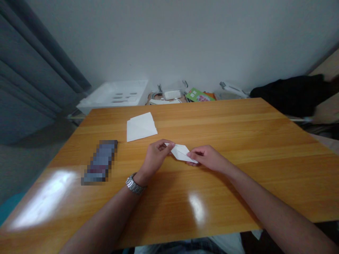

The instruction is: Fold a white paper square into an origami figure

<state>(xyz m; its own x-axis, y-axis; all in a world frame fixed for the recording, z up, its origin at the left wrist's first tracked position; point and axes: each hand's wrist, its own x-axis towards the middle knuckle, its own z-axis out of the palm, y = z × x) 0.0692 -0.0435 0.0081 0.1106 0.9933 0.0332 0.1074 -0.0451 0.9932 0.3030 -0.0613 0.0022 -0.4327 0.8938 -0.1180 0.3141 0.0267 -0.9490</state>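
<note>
Between my two hands is a small piece of folded white paper (180,152), narrow and pointed toward both ends, with a crease along its middle. My left hand (158,155) pinches its left end between thumb and fingers. At the other end, my right hand (205,157) grips the lower right tip, thumb on top and fingers underneath. Some sheets of white paper (141,127) lie on the wooden table (225,130) beyond my left hand, their edges not quite lined up.
A blurred-out phone-like slab (100,162) lies on the table at the left. Behind the far edge are a white tray-like panel (113,93), a green booklet (198,95) and assorted clutter. Black cloth (288,93) is heaped at the right; a grey curtain (31,67) hangs left.
</note>
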